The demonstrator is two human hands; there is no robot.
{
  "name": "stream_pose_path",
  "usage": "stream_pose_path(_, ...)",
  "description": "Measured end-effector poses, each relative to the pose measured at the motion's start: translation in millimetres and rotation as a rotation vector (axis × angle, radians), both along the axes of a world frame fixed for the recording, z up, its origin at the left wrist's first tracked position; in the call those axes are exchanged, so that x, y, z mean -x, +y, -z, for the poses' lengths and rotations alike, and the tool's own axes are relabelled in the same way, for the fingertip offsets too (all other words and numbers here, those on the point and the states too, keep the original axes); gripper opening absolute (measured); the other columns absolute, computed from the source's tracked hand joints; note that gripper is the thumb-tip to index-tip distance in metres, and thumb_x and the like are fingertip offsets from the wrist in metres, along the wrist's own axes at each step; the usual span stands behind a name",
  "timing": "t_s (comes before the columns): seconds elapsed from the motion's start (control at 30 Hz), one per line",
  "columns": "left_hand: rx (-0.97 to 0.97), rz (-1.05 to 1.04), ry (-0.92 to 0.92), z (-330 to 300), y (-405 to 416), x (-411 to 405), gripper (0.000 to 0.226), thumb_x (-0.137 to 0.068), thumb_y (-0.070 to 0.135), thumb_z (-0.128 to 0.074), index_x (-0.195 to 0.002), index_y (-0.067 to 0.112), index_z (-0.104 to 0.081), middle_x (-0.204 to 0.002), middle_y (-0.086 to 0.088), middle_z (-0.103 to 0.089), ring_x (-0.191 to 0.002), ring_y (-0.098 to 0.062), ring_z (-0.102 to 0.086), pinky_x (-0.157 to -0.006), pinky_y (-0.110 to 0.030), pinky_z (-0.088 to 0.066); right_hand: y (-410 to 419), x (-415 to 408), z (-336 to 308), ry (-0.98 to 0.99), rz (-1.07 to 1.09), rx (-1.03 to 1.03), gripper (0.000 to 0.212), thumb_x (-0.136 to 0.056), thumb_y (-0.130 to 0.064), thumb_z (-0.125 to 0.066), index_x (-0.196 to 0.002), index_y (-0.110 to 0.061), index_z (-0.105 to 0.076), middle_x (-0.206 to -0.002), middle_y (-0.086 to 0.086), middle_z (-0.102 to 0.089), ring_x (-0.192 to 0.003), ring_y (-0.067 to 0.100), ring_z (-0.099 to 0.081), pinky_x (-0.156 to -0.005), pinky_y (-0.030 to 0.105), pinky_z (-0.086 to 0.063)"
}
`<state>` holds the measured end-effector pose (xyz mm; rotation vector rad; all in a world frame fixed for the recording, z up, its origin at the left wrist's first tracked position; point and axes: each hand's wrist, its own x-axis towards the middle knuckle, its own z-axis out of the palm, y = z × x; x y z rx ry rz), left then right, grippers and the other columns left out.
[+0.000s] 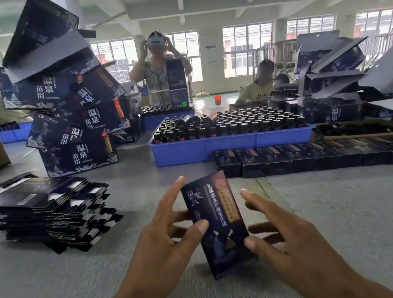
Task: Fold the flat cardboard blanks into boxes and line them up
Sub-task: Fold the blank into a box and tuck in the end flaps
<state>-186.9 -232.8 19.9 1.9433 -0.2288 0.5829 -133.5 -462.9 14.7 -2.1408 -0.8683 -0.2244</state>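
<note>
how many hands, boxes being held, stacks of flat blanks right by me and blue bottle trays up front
hands: 2, left hand and right hand
box held between them: 1
stack of flat blanks: 1
blue tray of bottles: 1
total: 5
</note>
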Motion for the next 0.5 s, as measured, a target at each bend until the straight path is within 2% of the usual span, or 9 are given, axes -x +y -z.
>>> stream_pose_path(0.07, 0.019, -0.023, 0.037, 1.4, 4.0, -2.4, 0.079, -0.077, 0.061, -0.064, -0.141, 0.07, -0.019, -0.113, 0.014, -0.072, -0.092, -0.012, -0.072, -0.075, -0.032, -0.057, 0.0, -0.7, 2.1, -0.013, -0.032, 0.051, 0.073, -0.091, -0.051, -0.065, -0.137, -0.078, -0.014, -0.14, -0.047, -0.032, -0.119, -0.021, -0.045, -0.092, 0.015, -0.05)
stream_pose_path(0.13, 0.045, -0.022, 0.055, 2.4, 5.1, -4.5, 0.08, -0.077, 0.061, -0.064, -0.142, 0.068, -0.019, -0.112, 0.017, -0.072, -0.091, -0.013, -0.073, -0.073, -0.03, -0.057, 1.4, -0.1, 4.5, -0.03, -0.079, 0.13, 0.074, -0.082, -0.066, -0.064, -0.138, -0.075, -0.016, -0.143, -0.05, -0.022, -0.124, -0.019, -0.041, -0.105, 0.02, -0.04)
stream_pose_path(0.2, 0.085, -0.009, 0.062, 3.4, 4.5, -6.8, 0.078, -0.077, 0.058, -0.064, -0.141, 0.069, -0.021, -0.11, 0.019, -0.072, -0.091, -0.013, -0.073, -0.07, -0.027, -0.057, 4.3, 0.7, 6.8, -0.089, -0.111, 0.234, 0.078, -0.077, -0.073, -0.062, -0.135, -0.079, -0.01, -0.145, -0.054, -0.008, -0.129, -0.026, -0.024, -0.104, 0.007, -0.024)
stream_pose_path(0.27, 0.114, -0.019, 0.066, 5.1, 5.5, -8.7, 0.076, -0.078, 0.055, -0.064, -0.139, 0.07, -0.022, -0.109, 0.02, -0.072, -0.091, -0.012, -0.073, -0.068, -0.024, -0.057, 7.6, -0.1, 7.9, -0.141, -0.106, 0.321, 0.081, -0.082, -0.065, -0.064, -0.133, -0.08, -0.004, -0.141, -0.056, 0.002, -0.126, -0.033, -0.01, -0.095, -0.002, -0.016)
stream_pose_path(0.33, 0.128, -0.044, 0.088, 6.2, 6.4, -10.3, 0.074, -0.079, 0.053, -0.063, -0.136, 0.073, -0.02, -0.108, 0.021, -0.073, -0.092, -0.01, -0.073, -0.068, -0.024, -0.057, 9.8, -3.8, 10.9, -0.178, -0.085, 0.345, 0.08, -0.088, -0.052, -0.065, -0.136, -0.076, -0.006, -0.14, -0.053, -0.001, -0.123, -0.032, -0.013, -0.093, -0.006, -0.016)
stream_pose_path(0.4, 0.079, -0.101, 0.119, 8.1, 7.4, -12.8, 0.072, -0.083, 0.058, -0.057, -0.139, 0.073, -0.015, -0.109, 0.018, -0.074, -0.096, -0.006, -0.071, -0.077, -0.026, -0.056, 12.0, -9.0, 15.0, -0.206, -0.056, 0.348, 0.073, -0.093, -0.044, -0.063, -0.146, -0.064, -0.017, -0.146, -0.044, -0.014, -0.125, -0.025, -0.023, -0.096, -0.007, -0.014)
stream_pose_path(0.5, -0.175, -0.278, 0.197, 8.9, 19.0, -17.9, 0.072, -0.087, 0.067, -0.036, -0.151, 0.057, -0.006, -0.133, 0.009, -0.063, -0.112, -0.007, -0.063, -0.092, -0.029, -0.047, 18.4, -18.9, 20.8, -0.205, -0.009, 0.379, 0.066, -0.095, -0.049, -0.057, -0.152, -0.051, -0.024, -0.156, -0.026, -0.027, -0.137, -0.005, -0.028, -0.108, 0.003, -0.012)
